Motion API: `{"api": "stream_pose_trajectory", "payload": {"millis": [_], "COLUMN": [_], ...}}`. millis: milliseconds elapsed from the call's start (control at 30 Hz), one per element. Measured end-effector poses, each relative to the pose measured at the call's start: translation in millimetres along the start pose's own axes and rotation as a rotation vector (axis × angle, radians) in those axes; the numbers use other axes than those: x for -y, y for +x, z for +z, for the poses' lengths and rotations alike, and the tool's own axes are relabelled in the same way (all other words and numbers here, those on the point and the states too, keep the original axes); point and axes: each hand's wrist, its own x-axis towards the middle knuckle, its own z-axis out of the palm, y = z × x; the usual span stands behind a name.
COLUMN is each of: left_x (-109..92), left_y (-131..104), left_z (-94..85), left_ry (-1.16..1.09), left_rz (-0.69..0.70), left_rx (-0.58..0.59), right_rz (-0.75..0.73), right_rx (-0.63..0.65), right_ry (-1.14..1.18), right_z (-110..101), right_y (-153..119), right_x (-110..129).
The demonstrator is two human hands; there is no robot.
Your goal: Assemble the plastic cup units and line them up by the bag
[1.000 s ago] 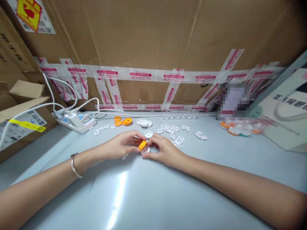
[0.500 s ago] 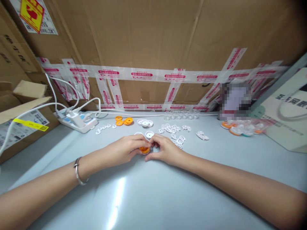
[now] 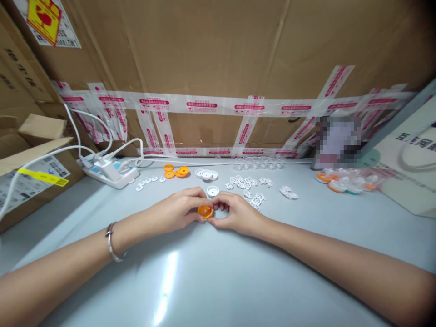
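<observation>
Between my two hands, low over the grey table, is a round orange plastic cup-like part [image 3: 205,211]. My left hand [image 3: 185,206] grips its left side, thumb at the front and fingers behind. From the right, my right hand [image 3: 235,212] pinches the rim with thumb and fingertips. Just behind the fingers lies a white round dish [image 3: 213,191] with a small dark centre. Farther back are several white discs [image 3: 206,174] and several orange rings [image 3: 182,172]. White openwork pieces [image 3: 243,183] lie beyond my right hand.
A white power strip [image 3: 112,172] with cables stands at the back left beside an open carton [image 3: 34,177]. Small white knobs [image 3: 148,180], clear cups [image 3: 259,162] and orange-and-white assembled pieces [image 3: 340,184] line the back. A large taped cardboard box [image 3: 204,54] walls off the rear.
My right thumb has moved up against the orange part's rim, and my left fingers have shifted slightly. More of the orange part's inside shows now.
</observation>
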Motion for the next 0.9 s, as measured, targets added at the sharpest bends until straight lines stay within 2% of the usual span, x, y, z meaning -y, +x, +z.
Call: {"api": "stream_pose_trajectory", "payload": {"millis": [133,400,567,633,733,800,900], "left_x": [0,-1,-2,-3,-4,-5,-6], "left_y": [0,2,-1,-3,-5,-6,-7], "left_z": [0.2,-5.1,-4.5,-4.3,-4.5,-4.6,-4.0], "left_ry": [0.007,-0.085,-0.029,-0.007,0.029,0.052,0.072], "left_rz": [-0.034,0.022,0.039,0.053,0.052,0.030,0.015], "left_rx": [0.005,0.069,0.062,0.055,0.028,0.020,0.027], "right_rz": [-0.038,-0.057,-0.063,-0.070,-0.034,0.117,0.345], "right_rx": [-0.012,-0.043,0.027,0.095,0.149,0.155,0.175], "right_ry": [-0.026,-0.063,-0.071,-0.083,-0.198,-0.348,-0.561], "right_z": [0,1,-4,-17,-57,-92,-140], "right_y": [0,-2,-1,5,17,23,24], "right_x": [-1,-1,1,4,5,-1,-26]}}
